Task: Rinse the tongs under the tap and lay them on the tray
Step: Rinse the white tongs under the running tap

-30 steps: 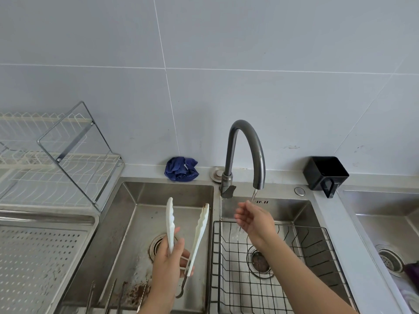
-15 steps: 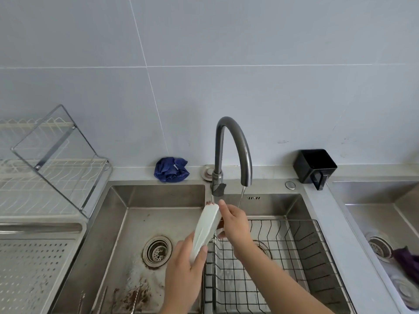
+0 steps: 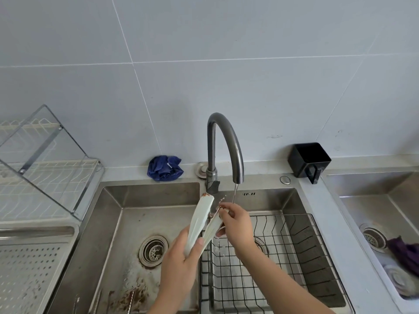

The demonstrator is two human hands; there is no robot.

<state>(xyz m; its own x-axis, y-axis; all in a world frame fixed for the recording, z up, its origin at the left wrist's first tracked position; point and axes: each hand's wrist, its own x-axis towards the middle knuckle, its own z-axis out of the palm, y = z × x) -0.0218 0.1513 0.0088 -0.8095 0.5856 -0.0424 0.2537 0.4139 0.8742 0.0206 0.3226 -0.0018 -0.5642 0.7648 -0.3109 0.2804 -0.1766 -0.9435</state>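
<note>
Starting at nine o'clock in the view, a wire dish rack stands on the counter. Below it, at eight o'clock, sits the perforated tray, with no tongs on it.

Toward six o'clock, the left hand is wrapped round the handle end of the white tongs, fingers and thumb curled tight on them, tips pointing up toward twelve. The tongs hang over the divider between the two basins of the sink, their arms a little apart. The left arm's tip carries a brown smear.

Just at three o'clock of them, the right hand pinches the tip of the right arm, fingers closed on it, under the thin stream falling from the tap. Splashes show around the fingers and over the wire basket in the right basin.

I judge the rinse to be under way but not finished: one tip is being rubbed under the water, and the other shows dirt. Left to do is to clean that tip, then carry the tongs across to the tray at eight o'clock and lay them down.
</note>
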